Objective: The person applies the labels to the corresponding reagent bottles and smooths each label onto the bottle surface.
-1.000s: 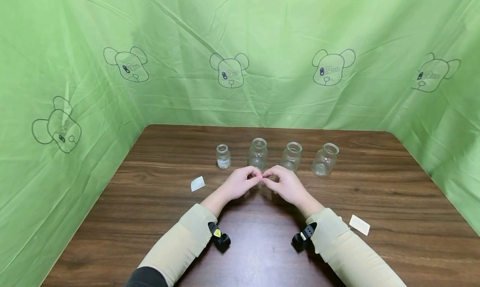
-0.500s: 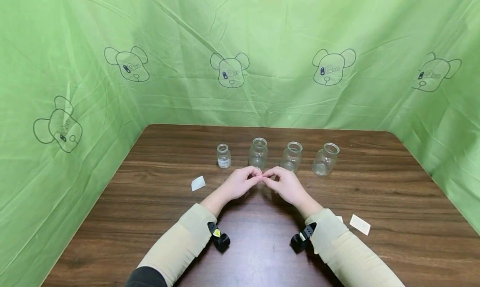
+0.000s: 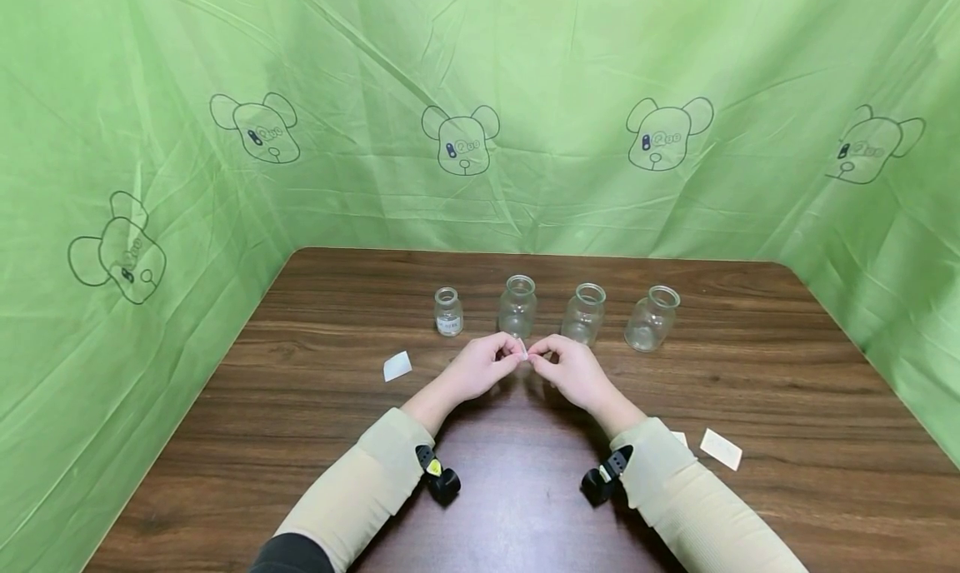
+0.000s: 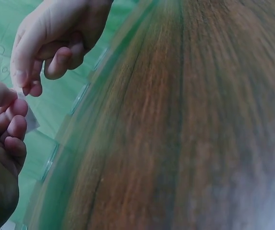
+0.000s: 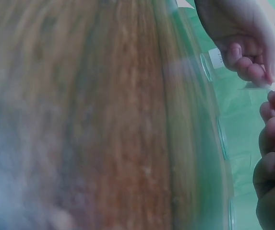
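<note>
Over the middle of the table, my left hand [image 3: 483, 365] pinches a small white label [image 4: 32, 120] between thumb and fingers; part of it is covered by the fingers. My right hand [image 3: 573, 371] meets it from the other side, thumb and index fingertip pinching at the label's edge. In the right wrist view the label [image 5: 255, 86] shows as a thin sliver under the left fingertips. Just behind the hands stand clear glass jars: a left one [image 3: 517, 305], a middle one [image 3: 583, 311] and a right one [image 3: 651, 319], all without lids.
A smaller glass jar [image 3: 448, 313] with a printed white label stands at the left of the row. A white paper piece [image 3: 397, 366] lies left of the left hand. Another white piece [image 3: 722, 449] lies by the right sleeve, which partly covers one more. Green cloth [image 3: 555, 198] surrounds the brown table.
The fingertips have drawn slightly apart, the right hand shifting a little to the right, and the white label shows more between them. The jars and paper pieces stay in place.
</note>
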Motion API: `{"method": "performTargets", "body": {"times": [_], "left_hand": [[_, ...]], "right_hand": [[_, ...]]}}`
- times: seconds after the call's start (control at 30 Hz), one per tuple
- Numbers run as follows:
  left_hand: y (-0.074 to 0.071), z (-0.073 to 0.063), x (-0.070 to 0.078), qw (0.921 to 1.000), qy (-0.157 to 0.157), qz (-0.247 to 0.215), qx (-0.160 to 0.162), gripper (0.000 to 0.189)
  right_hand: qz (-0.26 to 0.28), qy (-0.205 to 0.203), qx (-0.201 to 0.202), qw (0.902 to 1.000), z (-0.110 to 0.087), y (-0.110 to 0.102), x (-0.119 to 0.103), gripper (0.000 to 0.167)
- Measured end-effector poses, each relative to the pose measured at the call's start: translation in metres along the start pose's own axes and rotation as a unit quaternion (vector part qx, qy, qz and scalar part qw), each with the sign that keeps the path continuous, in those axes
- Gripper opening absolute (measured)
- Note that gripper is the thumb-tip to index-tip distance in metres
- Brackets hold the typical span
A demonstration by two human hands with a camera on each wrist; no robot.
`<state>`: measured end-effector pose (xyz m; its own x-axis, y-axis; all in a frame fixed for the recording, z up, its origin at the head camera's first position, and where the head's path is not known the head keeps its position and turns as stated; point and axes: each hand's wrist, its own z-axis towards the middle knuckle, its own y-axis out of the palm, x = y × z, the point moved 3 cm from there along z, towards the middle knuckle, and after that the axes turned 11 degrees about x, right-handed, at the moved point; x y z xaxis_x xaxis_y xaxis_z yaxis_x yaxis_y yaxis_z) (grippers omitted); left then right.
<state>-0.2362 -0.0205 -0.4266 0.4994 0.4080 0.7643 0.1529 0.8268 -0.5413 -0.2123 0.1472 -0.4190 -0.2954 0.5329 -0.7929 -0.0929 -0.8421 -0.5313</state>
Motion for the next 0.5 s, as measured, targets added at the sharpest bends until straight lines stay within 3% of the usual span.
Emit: {"method": "performTargets", "body": {"times": [0.5], "left_hand": [[-0.013,-0.005,-0.007,0.9988,-0.019,0.025,0.037,0.006]], "right_hand": [[-0.011,0.035,0.006,0.9993,0.002,-0.006,0.009,0.009]]}}
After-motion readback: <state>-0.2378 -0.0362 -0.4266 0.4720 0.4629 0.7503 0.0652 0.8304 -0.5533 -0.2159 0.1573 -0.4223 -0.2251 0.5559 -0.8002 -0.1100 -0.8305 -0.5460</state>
